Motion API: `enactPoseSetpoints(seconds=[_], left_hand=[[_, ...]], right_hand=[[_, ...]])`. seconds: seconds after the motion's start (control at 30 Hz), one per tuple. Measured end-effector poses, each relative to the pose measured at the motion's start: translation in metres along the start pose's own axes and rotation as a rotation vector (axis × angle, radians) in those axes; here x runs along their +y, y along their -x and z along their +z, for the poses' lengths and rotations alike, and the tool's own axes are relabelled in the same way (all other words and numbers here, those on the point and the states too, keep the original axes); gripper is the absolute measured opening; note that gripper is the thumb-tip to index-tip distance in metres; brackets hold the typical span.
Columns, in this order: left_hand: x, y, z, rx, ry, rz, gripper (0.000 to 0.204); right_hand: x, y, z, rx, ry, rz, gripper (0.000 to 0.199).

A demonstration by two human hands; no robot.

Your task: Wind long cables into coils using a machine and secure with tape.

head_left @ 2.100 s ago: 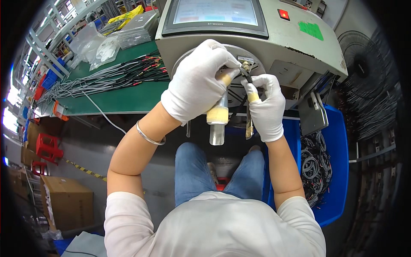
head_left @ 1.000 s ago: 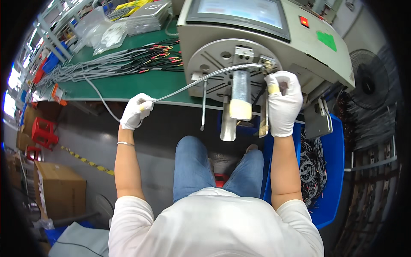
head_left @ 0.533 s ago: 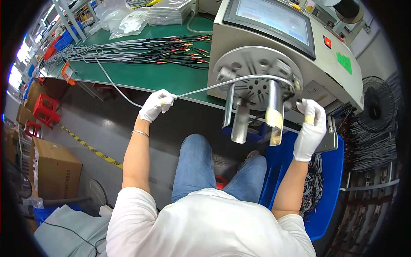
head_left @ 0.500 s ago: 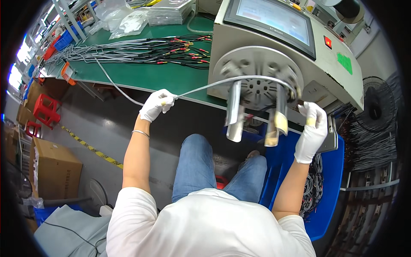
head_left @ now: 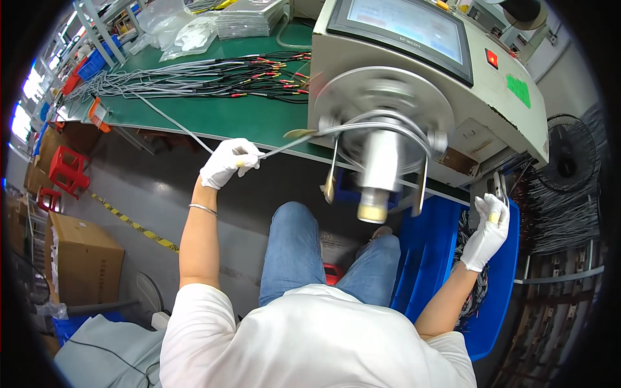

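Red plastic stools (head_left: 68, 169) and a brown carton (head_left: 87, 258) stand at far left, well apart from the work. Further right we see the green bench (head_left: 259, 123), bearing a bundle of grey and black cables (head_left: 194, 77) whose red and yellow ends point toward the machine. In front of the bench edge, our gloved left hand (head_left: 231, 163) is closed on a single grey cable (head_left: 284, 148), which trails behind it onto the bench and runs forward to the slotted wheel (head_left: 427, 97). There the cable loops around the projecting posts (head_left: 381, 161). We judge the winding to be partly done: some cable lies around the posts, while the stretch from wheel to bench is not on them. Blur, consistent with turning, prevents us from counting the turns. The posts jut toward our knees, and we judge them the chief obstacle to a hand. Above the wheel sits the machine's screen (head_left: 404, 29). At right, our gloved right hand (head_left: 486, 226), its fingers loosely curled and apart with nothing visible in them, is over a blue bin (head_left: 506, 275) holding cables. Beyond stands a black fan (head_left: 566, 152).
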State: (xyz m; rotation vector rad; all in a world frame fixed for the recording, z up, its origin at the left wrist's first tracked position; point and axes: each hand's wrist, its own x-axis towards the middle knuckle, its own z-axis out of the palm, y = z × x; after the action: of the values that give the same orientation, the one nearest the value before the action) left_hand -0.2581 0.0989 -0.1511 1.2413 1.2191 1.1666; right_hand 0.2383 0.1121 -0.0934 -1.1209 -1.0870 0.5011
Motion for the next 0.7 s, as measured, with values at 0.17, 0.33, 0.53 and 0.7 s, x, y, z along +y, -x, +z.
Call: enactPoseSetpoints(seconds=[0.17, 0.33, 0.53, 0.7], left_hand=[[-0.013, 0.004, -0.009, -0.018, -0.016, 0.005, 0.018], [-0.02, 0.01, -0.011, 0.005, -0.027, -0.081, 0.021], [-0.02, 0.014, -0.008, -0.042, -0.029, -0.104, 0.02], [-0.013, 0.012, -0.009, -0.08, -0.071, -0.075, 0.018]], right_hand=[[0.004, 0.001, 0.001, 0.013, -0.003, 0.033, 0.025], [0.001, 0.002, 0.004, -0.01, -0.006, 0.024, 0.024], [0.002, 0.004, 0.001, -0.015, -0.004, 0.021, 0.023], [0.004, 0.004, 0.003, -0.022, -0.024, 0.023, 0.022]])
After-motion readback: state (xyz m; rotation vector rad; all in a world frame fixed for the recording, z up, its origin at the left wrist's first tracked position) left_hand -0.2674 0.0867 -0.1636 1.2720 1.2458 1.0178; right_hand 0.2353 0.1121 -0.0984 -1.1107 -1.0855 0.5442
